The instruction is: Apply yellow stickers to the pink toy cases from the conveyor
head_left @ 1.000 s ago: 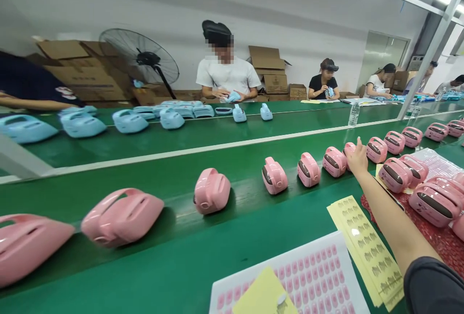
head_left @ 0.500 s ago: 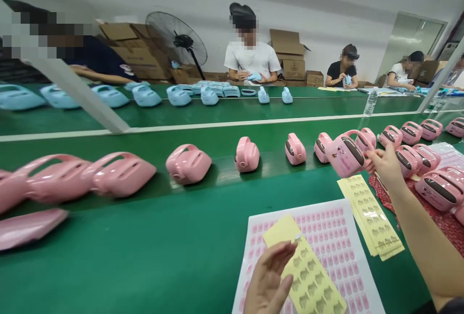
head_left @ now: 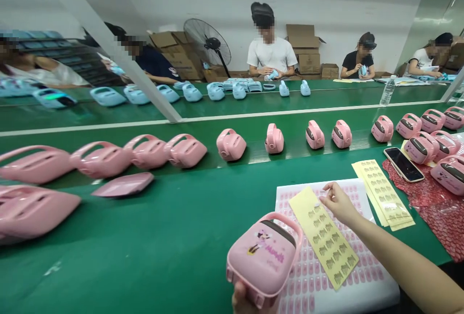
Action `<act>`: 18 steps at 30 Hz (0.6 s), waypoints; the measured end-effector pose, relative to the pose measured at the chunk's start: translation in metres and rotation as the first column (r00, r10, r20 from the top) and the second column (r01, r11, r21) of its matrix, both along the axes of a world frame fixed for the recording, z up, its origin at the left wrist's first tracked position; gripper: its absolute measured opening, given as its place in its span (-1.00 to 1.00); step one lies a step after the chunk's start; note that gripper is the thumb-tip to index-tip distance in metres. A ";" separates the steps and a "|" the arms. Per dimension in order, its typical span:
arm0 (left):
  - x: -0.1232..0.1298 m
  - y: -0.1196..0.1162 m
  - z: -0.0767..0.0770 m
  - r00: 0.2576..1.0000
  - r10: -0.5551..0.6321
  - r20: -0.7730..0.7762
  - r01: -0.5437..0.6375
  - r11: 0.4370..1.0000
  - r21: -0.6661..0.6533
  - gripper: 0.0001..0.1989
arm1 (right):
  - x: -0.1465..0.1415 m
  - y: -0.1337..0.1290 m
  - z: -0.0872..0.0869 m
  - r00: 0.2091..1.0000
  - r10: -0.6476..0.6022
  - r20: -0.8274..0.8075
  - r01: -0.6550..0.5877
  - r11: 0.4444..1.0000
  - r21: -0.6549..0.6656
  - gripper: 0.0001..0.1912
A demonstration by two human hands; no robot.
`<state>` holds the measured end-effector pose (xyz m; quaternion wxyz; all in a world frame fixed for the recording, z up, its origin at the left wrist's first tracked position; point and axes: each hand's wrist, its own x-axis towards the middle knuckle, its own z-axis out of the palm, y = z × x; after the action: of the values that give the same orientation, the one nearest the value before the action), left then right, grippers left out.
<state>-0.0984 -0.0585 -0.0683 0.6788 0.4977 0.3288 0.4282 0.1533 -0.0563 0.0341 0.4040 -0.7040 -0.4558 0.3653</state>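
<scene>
My left hand [head_left: 242, 299], mostly hidden, holds a pink case [head_left: 261, 261] with a cartoon print and a raised handle from below. My right hand [head_left: 337, 201] hovers at the top of a yellow sticker sheet [head_left: 324, 239], thumb and fingertips pinched close to a small pale piece [head_left: 316, 205]; whether anything is between them is too small to tell. Under the yellow sheet lies a white sheet [head_left: 377, 287] with rows of pink stickers. More yellow sheets [head_left: 393, 207] lie to the right.
Pink cases [head_left: 231, 144] line the green table [head_left: 145, 236]; a flat pink part [head_left: 123, 186] lies left. A phone [head_left: 404, 164] rests on red wrap [head_left: 435, 207]. Across are blue cases [head_left: 215, 91], a bottle [head_left: 387, 91], a slanted post [head_left: 126, 52] and several people.
The pink case has gone from my right hand to my left, nearer the front edge. My right hand has moved left to the yellow sheet. The view has shifted, and the phone now shows.
</scene>
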 end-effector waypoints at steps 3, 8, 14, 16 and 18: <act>-0.008 0.005 0.002 0.968 0.131 0.216 -0.087 0.975 -0.204 -0.43 | 0.005 0.010 -0.005 0.985 0.045 0.165 -0.042 0.999 -0.022 -0.97; 0.002 -0.006 0.020 0.912 0.197 0.359 -0.061 0.932 -0.358 -0.47 | -0.004 0.019 -0.009 0.957 0.093 0.274 -0.070 0.993 -0.090 -0.91; 0.017 -0.019 0.044 0.851 0.323 0.413 -0.075 0.855 -0.514 -0.43 | -0.013 0.024 -0.022 0.910 0.125 0.395 -0.078 0.988 -0.131 -0.86; 0.018 -0.017 0.049 0.835 0.368 0.409 -0.098 0.832 -0.547 -0.42 | -0.017 0.022 -0.026 0.896 0.135 0.423 -0.089 0.988 -0.126 -0.84; 0.019 -0.013 0.053 0.822 0.407 0.399 -0.126 0.813 -0.568 -0.40 | -0.020 0.020 -0.029 0.889 0.140 0.435 -0.102 0.989 -0.111 -0.82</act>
<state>-0.0791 -0.0720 -0.0151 0.7788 0.1137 0.3119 0.5322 0.1334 -0.0365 0.0056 0.2362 -0.7551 -0.5627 0.2394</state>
